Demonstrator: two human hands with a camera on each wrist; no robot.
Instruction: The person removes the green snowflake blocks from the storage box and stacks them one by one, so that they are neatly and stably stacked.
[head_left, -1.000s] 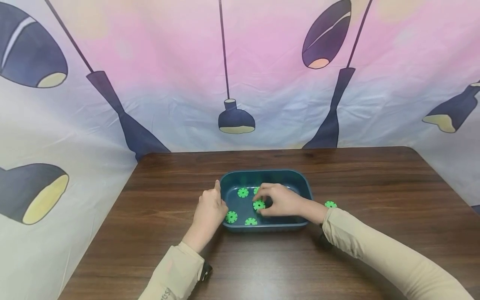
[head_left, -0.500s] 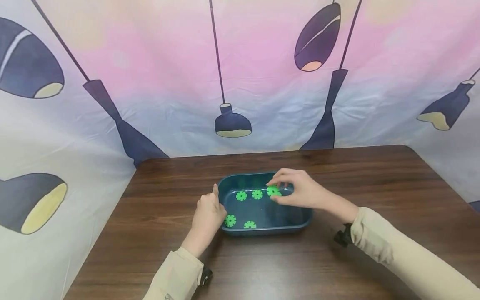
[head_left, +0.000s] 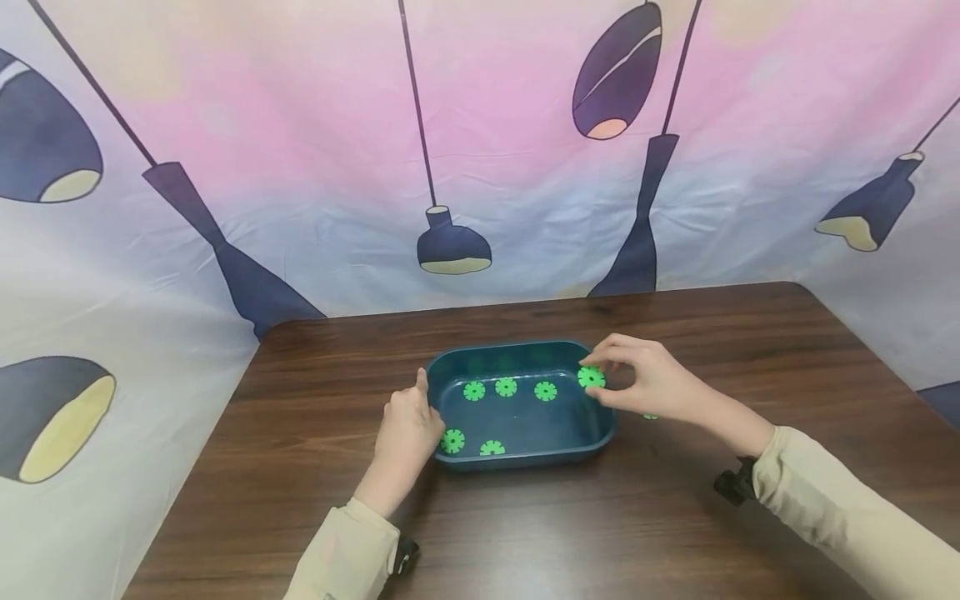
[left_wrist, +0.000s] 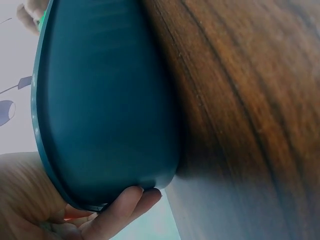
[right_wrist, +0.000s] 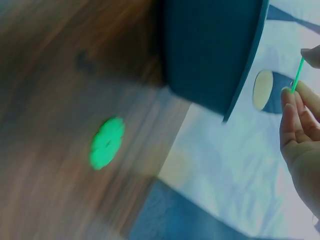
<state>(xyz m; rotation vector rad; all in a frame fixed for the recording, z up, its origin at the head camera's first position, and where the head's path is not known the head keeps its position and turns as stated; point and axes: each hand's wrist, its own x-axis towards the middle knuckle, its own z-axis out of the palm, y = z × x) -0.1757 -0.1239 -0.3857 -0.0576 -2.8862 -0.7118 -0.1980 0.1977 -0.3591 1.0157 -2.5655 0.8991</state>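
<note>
- My right hand [head_left: 651, 379] pinches a green notched disc [head_left: 591, 377] between thumb and fingertips, raised above the rim at the basin's right end.
- My left hand [head_left: 407, 427] grips the left end of the dark teal basin [head_left: 525, 457], fingers curled against its outer wall.
- Inside it, three discs [head_left: 506, 387] lie toward the far side and two discs [head_left: 452, 442] near my side.
- A loose disc [right_wrist: 107, 143] lies on the brown table [head_left: 525, 533], right of the basin.

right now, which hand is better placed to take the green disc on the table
Likely the right hand: it is nearer the table disc, though it pinches another disc. The left hand holds the opposite end of the tub.
</note>
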